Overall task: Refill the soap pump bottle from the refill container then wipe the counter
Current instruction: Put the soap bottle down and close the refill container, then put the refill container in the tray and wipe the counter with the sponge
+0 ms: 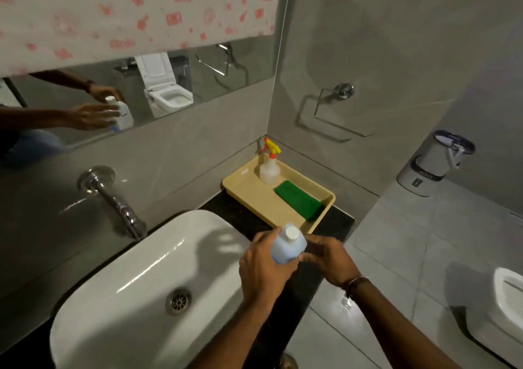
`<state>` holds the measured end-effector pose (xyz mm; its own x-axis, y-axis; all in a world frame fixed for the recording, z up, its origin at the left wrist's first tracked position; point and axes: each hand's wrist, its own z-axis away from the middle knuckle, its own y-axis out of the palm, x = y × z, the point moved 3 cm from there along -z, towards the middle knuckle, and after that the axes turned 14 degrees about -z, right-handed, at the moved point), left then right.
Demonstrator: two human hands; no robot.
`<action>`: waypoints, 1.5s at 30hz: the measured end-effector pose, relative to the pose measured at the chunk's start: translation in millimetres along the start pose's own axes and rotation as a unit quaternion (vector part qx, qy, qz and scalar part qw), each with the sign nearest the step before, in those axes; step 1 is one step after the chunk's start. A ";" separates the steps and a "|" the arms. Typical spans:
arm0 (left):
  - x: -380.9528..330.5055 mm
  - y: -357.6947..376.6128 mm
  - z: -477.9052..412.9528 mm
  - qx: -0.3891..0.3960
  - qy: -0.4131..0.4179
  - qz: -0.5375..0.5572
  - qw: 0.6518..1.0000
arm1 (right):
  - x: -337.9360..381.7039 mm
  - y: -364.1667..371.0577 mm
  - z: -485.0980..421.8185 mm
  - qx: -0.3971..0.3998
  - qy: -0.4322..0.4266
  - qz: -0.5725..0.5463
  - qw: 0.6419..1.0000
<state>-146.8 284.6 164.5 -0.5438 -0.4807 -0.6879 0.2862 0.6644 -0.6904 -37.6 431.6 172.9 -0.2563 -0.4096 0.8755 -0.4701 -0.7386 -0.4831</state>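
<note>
Both hands meet over the dark stone tabletop [336,221], just right of the white ceramic basin [135,278]. The left hand [261,266] wraps the side of a translucent pale-blue plastic bottle with a white screw cap [288,245]; fingers curl round its body and hold it tilted, cap toward the camera. The right hand [329,258] sits against the bottle's other side, fingers bent in close; whether it grips the bottle or only steadies it cannot be told, since the bottle hides its fingertips. The cap appears on.

No pump bottle is visible near the hands. Beyond them, further along the tabletop, a beige plastic tray [249,196] carries a clear spray bottle with a yellow and red trigger [270,167] and a folded green cloth [300,200].

Judgement: this is likely the refill container, about to be uncapped.

Risks:
- Bottle held tilted over the tabletop edge. If the cap comes off at this angle, liquid could spill onto the tabletop or floor.
- Soap on the fingers would weaken the grip on smooth plastic; the bottle could slip toward the basin.
- Cloth lies beyond the hands; a reach for it one-handed leaves the bottle poorly supported.
</note>
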 end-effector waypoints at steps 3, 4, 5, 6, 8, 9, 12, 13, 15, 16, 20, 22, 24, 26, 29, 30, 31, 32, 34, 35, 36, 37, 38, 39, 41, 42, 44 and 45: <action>-8.0 1.5 -65.0 -0.004 0.016 -0.003 1.000 | 2.7 -15.7 -60.3 -0.029 -0.016 -0.019 0.999; -8.5 2.6 -85.2 -0.003 0.017 -0.007 1.000 | 2.9 -18.1 -80.4 -0.032 -0.015 -0.025 0.999; -7.8 6.6 -107.2 -0.004 0.013 -0.012 1.000 | 0.6 -20.2 -104.1 -0.033 -0.015 -0.031 0.999; -5.9 11.3 -127.7 -0.006 0.005 -0.021 1.000 | -2.7 -21.7 -127.5 -0.032 -0.018 -0.034 0.999; 2.3 25.7 -169.4 -0.013 -0.023 -0.036 0.999 | -12.0 -22.0 -178.0 -0.022 -0.025 -0.035 0.999; 8.1 32.3 -186.8 -0.017 -0.034 -0.039 0.999 | -16.0 -20.1 -199.7 -0.016 -0.024 -0.039 0.999; 29.9 59.0 -241.9 -0.023 -0.070 -0.037 0.997 | -38.0 -13.9 -270.0 0.007 -0.006 -0.049 0.999; 38.5 67.8 -257.8 -0.024 -0.078 -0.045 0.996 | -46.2 -10.5 -290.6 0.013 0.001 -0.045 0.999; 58.3 85.1 -282.8 -0.014 -0.100 -0.049 0.994 | -62.0 -2.6 -324.3 0.023 0.015 -0.047 0.999; 66.6 94.0 -293.4 -0.010 -0.111 -0.041 0.993 | -70.8 1.5 -339.2 0.030 0.023 -0.054 0.998; 100.3 126.6 -325.2 -0.014 -0.123 -0.064 0.990 | -102.9 22.1 -382.0 0.073 0.026 -0.071 0.994; 111.9 136.8 -335.8 0.009 -0.151 -0.056 0.987 | -116.7 30.8 -396.8 0.070 0.037 -0.089 0.993; 123.6 145.7 -340.6 0.020 -0.175 -0.057 0.983 | -126.3 38.1 -405.9 0.074 0.053 -0.101 0.991; 135.2 154.2 -341.2 0.021 -0.194 -0.055 0.979 | -133.4 45.5 -411.3 0.088 0.058 -0.100 0.989; 142.8 158.2 -341.3 0.014 -0.209 -0.041 0.977 | -140.1 51.6 -413.0 0.088 0.055 -0.108 0.989; 145.6 159.6 -341.5 0.012 -0.215 -0.034 0.976 | -141.0 52.4 -412.7 0.089 0.057 -0.110 0.988; 145.7 160.2 -341.7 0.012 -0.218 -0.035 0.975 | -141.5 52.9 -412.8 0.092 0.061 -0.111 0.988; 145.4 161.2 -341.8 0.014 -0.217 -0.037 0.975 | -141.9 52.9 -412.8 0.096 0.062 -0.111 0.987; 142.1 161.1 -341.0 0.013 -0.205 -0.041 0.978 | -142.7 52.8 -412.4 0.102 0.062 -0.112 0.987; 138.9 159.2 -339.7 0.010 -0.195 -0.045 0.980 | -143.5 52.8 -411.2 0.104 0.066 -0.115 0.986; 135.6 157.1 -337.6 0.001 -0.182 -0.055 0.982 | -145.3 52.9 -408.4 0.106 0.074 -0.121 0.984; 131.6 153.7 -335.0 -0.012 -0.166 -0.071 0.983 | -148.4 52.4 -404.2 0.102 0.083 -0.124 0.984; 126.9 149.9 -331.2 -0.034 -0.151 -0.089 0.984 | -153.0 50.3 -398.2 0.093 0.090 -0.114 0.985; 120.4 144.7 -326.4 -0.060 -0.143 -0.108 0.982 | -158.4 47.1 -391.6 0.079 0.090 -0.089 0.989; 105.7 139.1 -312.5 -0.107 -0.130 -0.139 0.976 | -173.7 35.7 -374.1 0.055 0.061 -0.013 0.997; 99.5 142.3 -302.7 -0.111 -0.111 -0.145 0.977 | -183.3 28.2 -363.9 0.053 0.040 0.034 0.997; 89.9 160.4 -281.7 -0.040 -0.067 -0.151 0.985 | -204.2 13.0 -344.9 0.070 0.017 0.146 0.987; 85.3 174.4 -272.0 0.016 -0.047 -0.166 0.985 | -215.9 5.5 -336.8 0.086 0.021 0.193 0.977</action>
<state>-357.9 515.1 46.2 -0.5374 -0.7200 -0.4390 0.1301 0.4436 -0.8867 -269.3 696.3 -17.7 -0.4232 -0.6548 0.6262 -0.1842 -0.6145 -0.7671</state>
